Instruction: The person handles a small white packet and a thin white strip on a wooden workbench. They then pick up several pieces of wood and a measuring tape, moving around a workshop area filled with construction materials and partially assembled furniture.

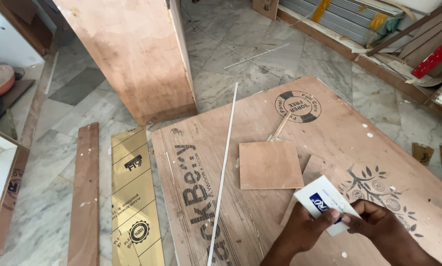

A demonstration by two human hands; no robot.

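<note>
Both hands pinch the white card (324, 201), tilted with its long axis toward 10 o'clock: left hand (302, 231) at 7 o'clock, right hand (378, 224) at 4, over the plywood sheet (260, 103).

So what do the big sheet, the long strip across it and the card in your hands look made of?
Sheet: plywood by the look, raw matt face with visible grain and printed stamps.
Strip: thin, white, smooth; probably plastic or laminate edging, hard to tell.
Card, held by left hand and right hand: white, glossy, likely laminate or coated card.
</note>
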